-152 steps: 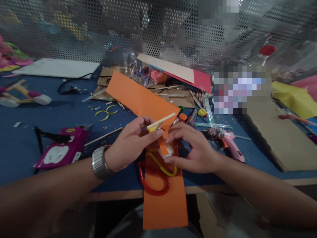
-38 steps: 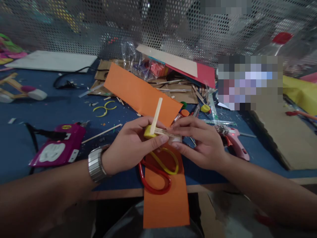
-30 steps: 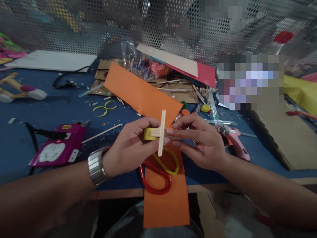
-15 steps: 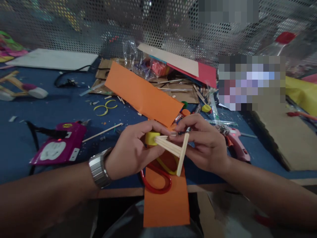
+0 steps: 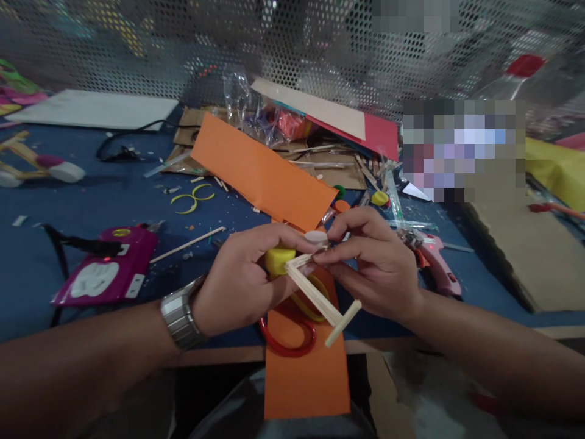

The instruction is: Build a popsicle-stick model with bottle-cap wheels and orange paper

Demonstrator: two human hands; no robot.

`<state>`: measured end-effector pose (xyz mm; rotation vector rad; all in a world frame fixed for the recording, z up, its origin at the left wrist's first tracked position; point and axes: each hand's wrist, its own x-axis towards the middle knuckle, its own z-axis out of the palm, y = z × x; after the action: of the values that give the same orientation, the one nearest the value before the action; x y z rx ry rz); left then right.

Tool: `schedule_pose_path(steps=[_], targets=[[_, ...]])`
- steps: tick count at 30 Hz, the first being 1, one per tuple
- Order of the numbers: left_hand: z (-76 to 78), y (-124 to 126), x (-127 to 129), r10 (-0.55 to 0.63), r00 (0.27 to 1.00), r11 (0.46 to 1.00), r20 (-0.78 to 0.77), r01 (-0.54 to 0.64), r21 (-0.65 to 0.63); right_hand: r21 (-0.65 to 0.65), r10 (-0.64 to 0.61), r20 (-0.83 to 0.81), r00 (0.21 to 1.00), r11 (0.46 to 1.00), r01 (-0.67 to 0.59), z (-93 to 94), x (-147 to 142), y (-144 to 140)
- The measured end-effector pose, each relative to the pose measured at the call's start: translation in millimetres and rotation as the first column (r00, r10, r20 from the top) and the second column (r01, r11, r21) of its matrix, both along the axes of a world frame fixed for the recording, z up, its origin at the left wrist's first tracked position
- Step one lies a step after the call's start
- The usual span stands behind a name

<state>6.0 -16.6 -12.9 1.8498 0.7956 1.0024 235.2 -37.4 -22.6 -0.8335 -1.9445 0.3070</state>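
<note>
Half a second before, the wooden stick frame (image 5: 320, 297) had pointed only slightly down from the hands; by this moment it had swung lower, its crosspiece end hanging out over the orange paper strip (image 5: 305, 378) near the table edge (image 5: 219, 355). A small white cap (image 5: 315, 236) had also come into sight between the two sets of fingertips, where earlier it had been hidden.

The left hand (image 5: 237, 281) was closed around a yellow cap (image 5: 280, 258), thumb and fingers wrapped on it, with the near end of the stick frame meeting that cap. The right hand (image 5: 375, 263) was pinched narrow, its fingertips (image 5: 320, 257) pressed on the stick frame's upper end and touching the white cap just above. So the frame sat between both hands at its top and ran free, down and toward the person, from there.

Counting what lay about: one stick frame, made of two long sticks and one short crosspiece; one yellow cap and one white cap in the hands; one pair of red-and-yellow scissors (image 5: 287, 332) beneath them on the orange strip; two glue guns, a magenta one (image 5: 106, 275) on the left and a pink one (image 5: 434, 267) just beside the right hand; one wristwatch (image 5: 179, 312) on the left wrist.
</note>
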Motion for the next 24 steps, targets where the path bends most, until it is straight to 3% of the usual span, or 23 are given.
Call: schedule_pose_path(steps=[6,15,24], targets=[[1.3,0.2,-0.9,-0.001,1.000,0.998,0.006,0.001,0.064,-0.030,-0.012,-0.050,0.999,0.999,0.010,3.5,-1.5,-1.8],[2.4,-1.1,-1.2,-0.018,1.000,0.984,-0.020,0.021,0.179,-0.030,0.004,0.011,1.000,1.000,-0.003,5.1,0.0,-2.9],[3.0,-3.7,-0.5,-0.036,0.999,0.987,-0.038,0.041,0.157,-0.072,0.080,0.042,0.996,0.994,-0.077,5.7,-1.0,-4.2]])
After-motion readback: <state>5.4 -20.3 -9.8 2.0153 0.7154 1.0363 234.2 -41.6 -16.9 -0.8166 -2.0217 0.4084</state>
